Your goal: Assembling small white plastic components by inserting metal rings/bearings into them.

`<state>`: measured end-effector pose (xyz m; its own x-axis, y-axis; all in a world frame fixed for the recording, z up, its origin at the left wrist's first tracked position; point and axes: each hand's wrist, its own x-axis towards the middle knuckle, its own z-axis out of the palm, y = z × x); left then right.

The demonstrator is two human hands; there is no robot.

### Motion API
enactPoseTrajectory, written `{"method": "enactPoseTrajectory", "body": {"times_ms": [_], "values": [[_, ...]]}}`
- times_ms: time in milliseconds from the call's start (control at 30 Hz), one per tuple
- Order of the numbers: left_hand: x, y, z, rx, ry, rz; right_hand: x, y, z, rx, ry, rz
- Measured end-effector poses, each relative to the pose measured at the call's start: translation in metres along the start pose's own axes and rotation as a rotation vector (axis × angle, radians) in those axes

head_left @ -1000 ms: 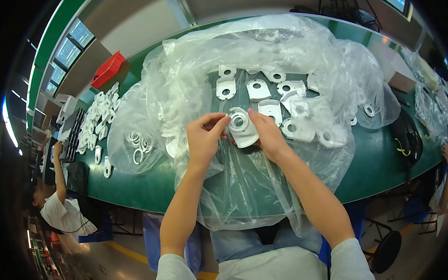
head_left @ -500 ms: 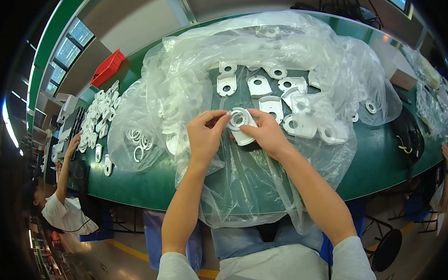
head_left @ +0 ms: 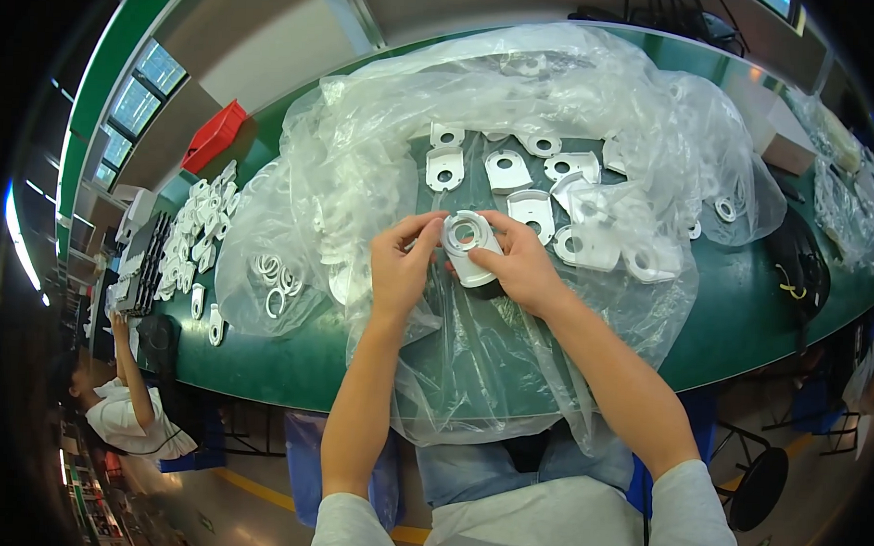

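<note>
The held part [head_left: 468,267] is white. The table [head_left: 260,375] is green. The bin [head_left: 214,138] is red, the jeans [head_left: 462,469] blue, the stool [head_left: 760,488] black.

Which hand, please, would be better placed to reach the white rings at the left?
Probably the left hand: it is nearer those white rings than the right hand, whose thumb lies over the white part.

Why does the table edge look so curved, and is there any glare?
Head view: the green table bows along its near edge, probably from the fisheye lens; head view: pale glints streak the clear plastic; head view: the held white part looks fairly sharp.
</note>
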<state>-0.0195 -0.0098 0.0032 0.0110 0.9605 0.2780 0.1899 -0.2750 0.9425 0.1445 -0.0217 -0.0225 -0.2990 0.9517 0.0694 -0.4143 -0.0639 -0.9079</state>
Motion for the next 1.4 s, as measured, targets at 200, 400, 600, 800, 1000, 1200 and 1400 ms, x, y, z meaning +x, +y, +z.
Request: {"method": "enactPoseTrajectory", "body": {"times_ms": [200, 400, 600, 800, 1000, 1200, 1400], "values": [[-0.001, 0.008, -0.005, -0.2, -0.114, -0.084, -0.006, -0.014, 0.01, 0.098, -0.082, 0.04], [-0.003, 0.017, 0.003, -0.226, -0.146, -0.135, -0.008, -0.019, 0.011, 0.121, -0.028, 0.058], [-0.007, 0.015, 0.002, -0.245, -0.181, -0.057, -0.007, -0.017, 0.007, -0.031, -0.05, 0.012], [-0.009, 0.016, 0.004, -0.258, -0.15, -0.039, -0.007, -0.019, 0.009, -0.023, -0.042, 0.011], [-0.008, 0.022, 0.004, -0.275, -0.149, -0.093, -0.007, -0.019, 0.007, -0.055, -0.022, 0.011], [-0.009, 0.013, 0.005, -0.167, -0.081, -0.034, -0.009, -0.02, 0.013, -0.123, 0.026, -0.001], [-0.01, 0.011, 0.007, -0.16, -0.072, -0.013, -0.01, -0.019, 0.014, -0.157, 0.019, -0.005]]}}
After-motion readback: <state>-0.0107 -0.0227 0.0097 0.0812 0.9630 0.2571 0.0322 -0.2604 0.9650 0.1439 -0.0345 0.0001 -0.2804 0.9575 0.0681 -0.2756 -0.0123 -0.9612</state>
